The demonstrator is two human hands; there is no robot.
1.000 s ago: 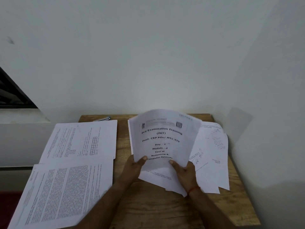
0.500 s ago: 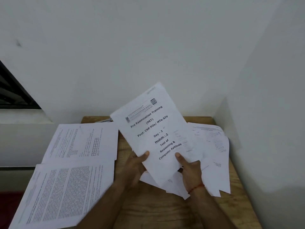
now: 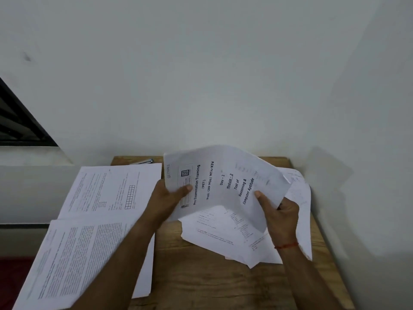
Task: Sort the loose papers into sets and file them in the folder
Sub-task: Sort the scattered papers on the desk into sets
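A printed title sheet [image 3: 225,175] headed "Pre Examination Training" is held up over the wooden table [image 3: 201,276], turned sideways and bowed. My left hand [image 3: 166,200] grips its left edge with the thumb on the print. My right hand [image 3: 279,215] pinches its lower right edge, thumb on top. Under it lies a loose pile of papers [image 3: 230,236] on the right half of the table. Two sorted sets lie at the left: a far one [image 3: 107,189] with a small grid, and a near one [image 3: 73,260] of dense text. No folder shows.
A metal clip or pen [image 3: 145,161] lies at the table's far left corner. White walls close in behind and on the right. The left sets overhang the table's left edge above a ledge [image 3: 26,186]. Bare wood shows between my arms.
The title sheet has turned from upright to sideways and sunk lower. My left hand moved from its bottom edge up to its left edge; my right hand shifted right.
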